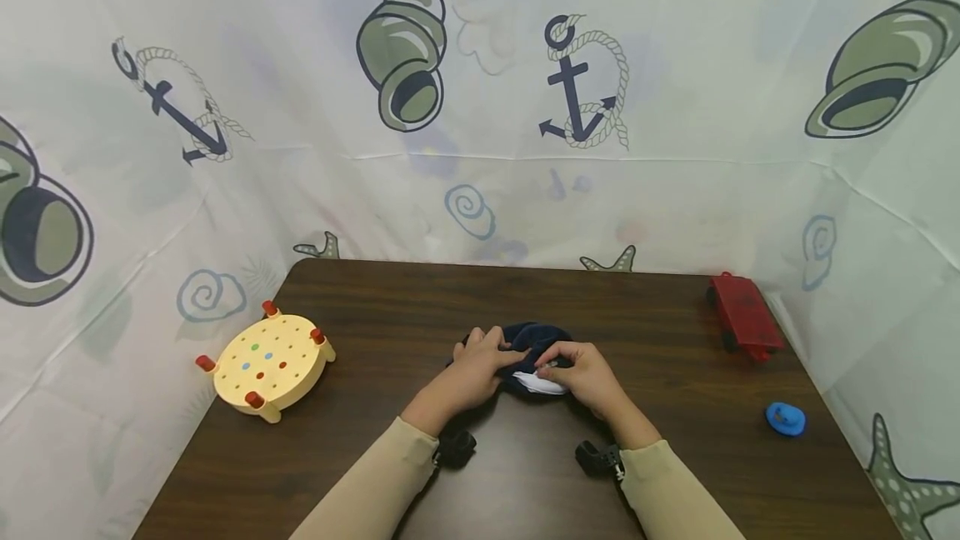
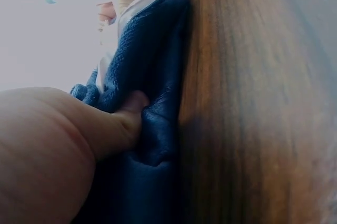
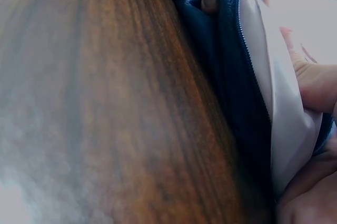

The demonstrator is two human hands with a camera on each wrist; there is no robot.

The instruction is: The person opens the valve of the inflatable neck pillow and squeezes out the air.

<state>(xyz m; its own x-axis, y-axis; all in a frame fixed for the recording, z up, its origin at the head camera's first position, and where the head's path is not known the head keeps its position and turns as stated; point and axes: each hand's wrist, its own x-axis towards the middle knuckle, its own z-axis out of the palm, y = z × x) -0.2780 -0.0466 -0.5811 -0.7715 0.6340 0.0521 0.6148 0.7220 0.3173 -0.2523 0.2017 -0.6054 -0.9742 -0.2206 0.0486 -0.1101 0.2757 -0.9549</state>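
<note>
A dark navy plush zippered pouch point(image 1: 534, 338) lies on the table in front of me, its opening showing a white lining point(image 1: 542, 383). Zipper teeth point(image 3: 247, 50) run along the opening's edge in the right wrist view. My left hand point(image 1: 474, 369) grips the pouch's left side, its thumb point(image 2: 124, 121) pressing into the plush. At the opening's right end, my right hand point(image 1: 583, 375) pinches the edge with thumb and index finger; whether it has the zipper pull or only cloth is hidden.
A yellow round toy stool point(image 1: 273, 361) with red-tipped legs lies upturned at the left edge of the brown table point(image 1: 405, 298). A red toy wagon point(image 1: 746, 315) stands at the back right, with a small blue object point(image 1: 785, 418) nearer. Patterned cloth point(image 1: 495, 107) hangs around the table.
</note>
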